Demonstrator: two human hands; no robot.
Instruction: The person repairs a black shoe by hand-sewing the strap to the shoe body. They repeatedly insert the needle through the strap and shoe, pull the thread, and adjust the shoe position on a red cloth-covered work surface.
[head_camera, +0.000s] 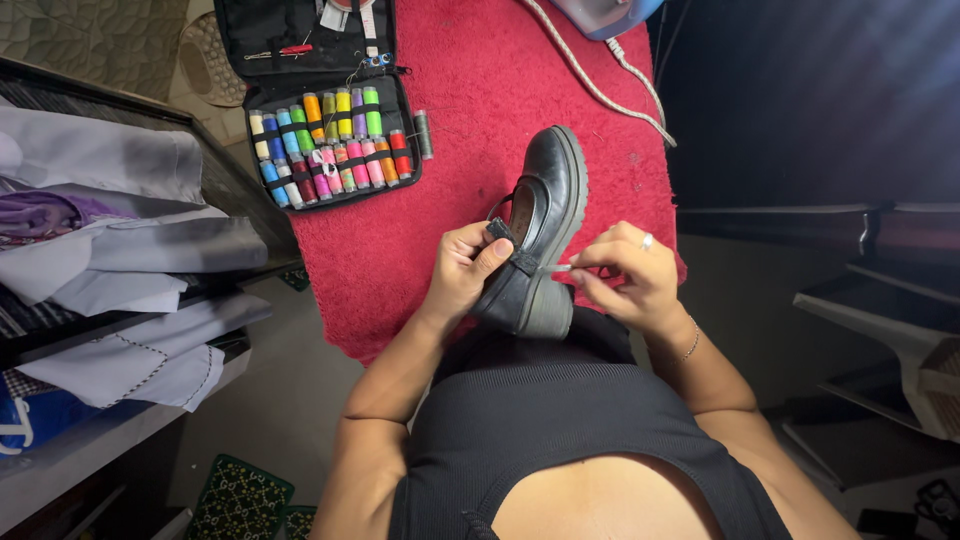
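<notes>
My left hand (468, 268) comes in from the lower left with the forearm angled up, the wrist bent a little, and the fingers wrapped around the heel end of a black shoe (540, 225). The thumb presses on the strap (508, 245), so this hand is closed on the shoe. My right hand (625, 275) reaches in from the other side, its fingers pinched together on a small pale thing (558, 268) that touches the shoe's side; I think it is a needle, but it is too small to tell. A ring sits on one finger and a thin bracelet on the wrist. The shoe lies between both hands on a red cloth (470, 100), toe pointing away from me.

Beyond my left hand lies an open sewing kit (325, 120) with rows of coloured thread spools. A white cord (600, 85) runs beyond my right hand, cut off at the top edge. Any thread is too fine to see.
</notes>
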